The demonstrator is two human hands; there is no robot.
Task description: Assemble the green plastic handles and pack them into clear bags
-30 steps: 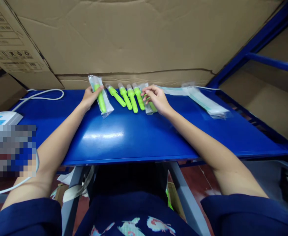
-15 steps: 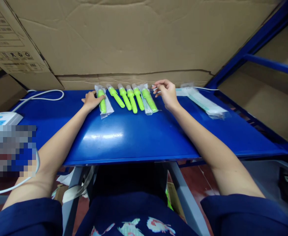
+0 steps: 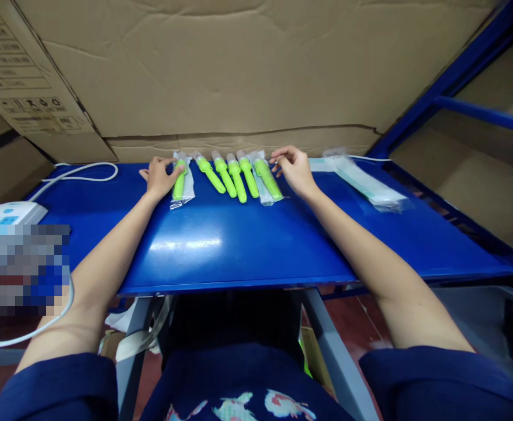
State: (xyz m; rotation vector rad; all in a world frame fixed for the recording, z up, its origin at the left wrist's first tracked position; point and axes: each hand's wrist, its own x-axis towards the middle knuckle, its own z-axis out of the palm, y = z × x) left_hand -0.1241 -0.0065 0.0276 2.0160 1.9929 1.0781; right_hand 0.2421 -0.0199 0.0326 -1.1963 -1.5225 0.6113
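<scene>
A row of bright green sticks with translucent caps lies along the back of the blue table [image 3: 248, 245]. Several bare green sticks [image 3: 235, 180] fan out in the middle. At the row's left end, my left hand [image 3: 159, 177] has thumb and index finger on the upper part of a bagged green stick [image 3: 179, 186], its other fingers spread to the left. Another bagged green stick [image 3: 267, 179], in a clear sleeve, lies at the right end. Close beside its top is my right hand [image 3: 295, 171], fingers loosely bent and apart, with nothing visible in them.
Flat clear bags [image 3: 368, 184] lie on the right of the table. A white power strip [image 3: 13, 215] with a cable stands at the left, beside a blurred-out patch. Cardboard [image 3: 221, 76] walls the back; a blue metal frame [image 3: 484, 117] rises at the right.
The left bagged stick has swung so its lower end points slightly left, and my left hand has turned with it. My right hand has barely moved. The view has shifted slightly.
</scene>
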